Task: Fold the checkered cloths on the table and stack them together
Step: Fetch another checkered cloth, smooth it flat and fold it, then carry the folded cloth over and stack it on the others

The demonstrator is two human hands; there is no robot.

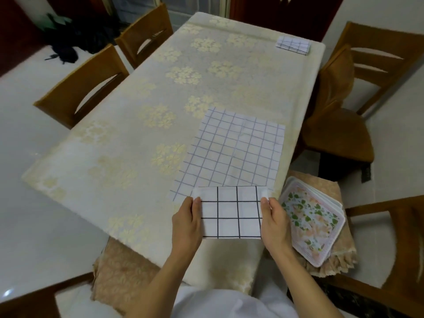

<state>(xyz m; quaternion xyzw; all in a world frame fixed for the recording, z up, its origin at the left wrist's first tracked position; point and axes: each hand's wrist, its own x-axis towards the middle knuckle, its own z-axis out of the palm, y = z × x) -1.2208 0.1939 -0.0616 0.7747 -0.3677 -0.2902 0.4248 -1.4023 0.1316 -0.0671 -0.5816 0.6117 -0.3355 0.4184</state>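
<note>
The left hand (187, 220) gripped the left edge of a folded cloth (231, 212), thumb on top near the upper corner and the other fingers tucked beneath. The right hand (274, 222) held the opposite edge the same way, thumb lying over the cloth's right border and fingers curled under it. Between the two hands the cloth stretched flat, white with a bold dark grid, and its far right corner showed a small turned-over flap just above the right thumb. Directly beyond the hands, an unfolded cloth (234, 150) with a finer, paler grid lay spread on the table (137, 125), its near edge hidden under the held piece. Just to the right of the right hand, a stack of flowered trays (314, 223) sat on a chair's padded seat. Far ahead and to the right, at the table's distant corner, rested a small pile of folded cloths (293, 45). Wooden chairs (85, 86) stood along both sides.
</note>
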